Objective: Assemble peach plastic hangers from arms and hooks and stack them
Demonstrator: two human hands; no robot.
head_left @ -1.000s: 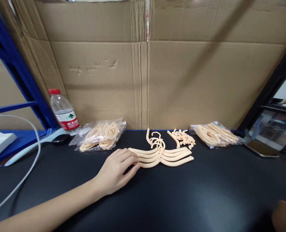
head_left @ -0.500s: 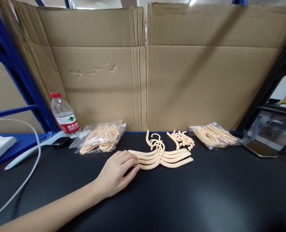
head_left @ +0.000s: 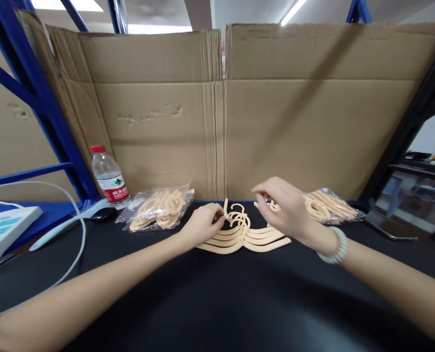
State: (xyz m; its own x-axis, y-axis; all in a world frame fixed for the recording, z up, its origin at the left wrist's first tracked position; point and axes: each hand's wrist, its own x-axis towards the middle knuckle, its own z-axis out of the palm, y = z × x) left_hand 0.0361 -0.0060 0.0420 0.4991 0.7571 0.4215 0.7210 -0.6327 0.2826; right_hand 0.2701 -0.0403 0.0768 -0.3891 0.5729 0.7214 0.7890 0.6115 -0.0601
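Note:
Several beige plastic hangers (head_left: 223, 250), with curved arms and hooks, lie nested in a stack on the black table. My left hand (head_left: 204, 224) is over the left ends of the stack. Its thumb and forefinger are apart, close to a loose curved hanger arm (head_left: 226, 208) behind the stack. Above the stack's right side hovers my right hand (head_left: 284, 208), slightly blurred, fingers bent and thumb apart, with nothing seen in it. Beneath and behind it, a pile of small beige pieces (head_left: 273, 206) is mostly hidden.
Clear bags of beige hanger parts lie left (head_left: 162, 209) and right (head_left: 331, 205). A red-capped water bottle (head_left: 110, 178) stands at the back left, near a black mouse (head_left: 104, 214) and a white cable (head_left: 82, 230). Cardboard (head_left: 158, 122) walls the back; a phone-like slab (head_left: 391, 227) lies right.
My right hand has come in from the lower right to above the small pieces. My left hand has moved from the stack's left ends up toward the loose arm. The view has tilted up slightly.

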